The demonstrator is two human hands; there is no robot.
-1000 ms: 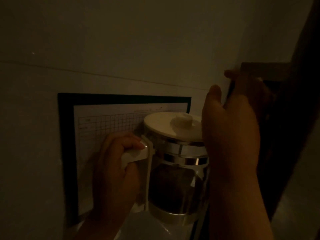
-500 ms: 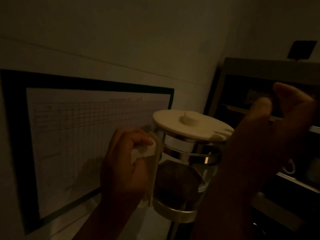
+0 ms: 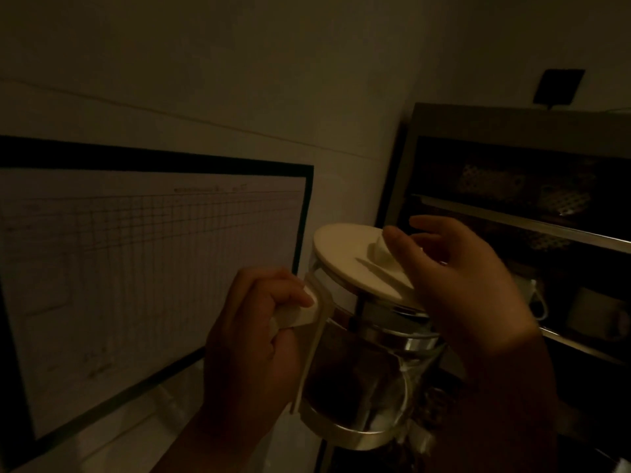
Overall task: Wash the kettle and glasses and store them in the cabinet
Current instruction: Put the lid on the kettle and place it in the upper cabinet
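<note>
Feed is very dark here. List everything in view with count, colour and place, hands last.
kettle: one, clear glass with metal bands, centre, held up.
lid: one, cream, on the kettle.
handle: one, cream, kettle's left side.
chart: one, white grid sheet in a black frame, wall at left.
cabinet: one, dark, open shelves, right; contents unclear.
left hand: grips the handle.
right hand: fingers at the lid knob.
</note>
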